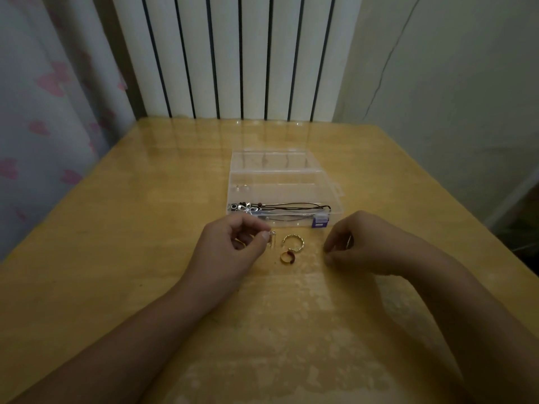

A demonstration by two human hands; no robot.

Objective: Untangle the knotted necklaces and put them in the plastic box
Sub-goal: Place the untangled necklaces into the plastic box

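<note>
Dim room; white ribbed radiator (233, 53) behind a glossy yellow wooden table (116, 258), pink-patterned curtain (43, 112) at left.

Clear plastic compartment box (335, 212) lies open at table centre, its lid (271, 160) folded back. Near compartment holds the black cord necklaces (294, 206), laid out lengthwise, silver and dark beads bunched at the left end. A small purple block (320, 222) sits in the near right corner. One tiny clear item sits in the left middle compartment; cannot identify it. Other cells look bare.

My left hand (233, 249) is curled, thumb and forefinger pinching a small clear piece (272, 239). My right hand (350, 246) is curled, fingertips on the table; whether it holds anything, I cannot tell.

Between my hands: a gold open bangle-like ring (293, 242) and a smaller gold-and-red ring (288, 257), loose on the table.

Judgement: cords are light, limp, prone to re-tangle; take them near the beads. Rings stiff, small, slippery on gloss; pinch by the band.
</note>
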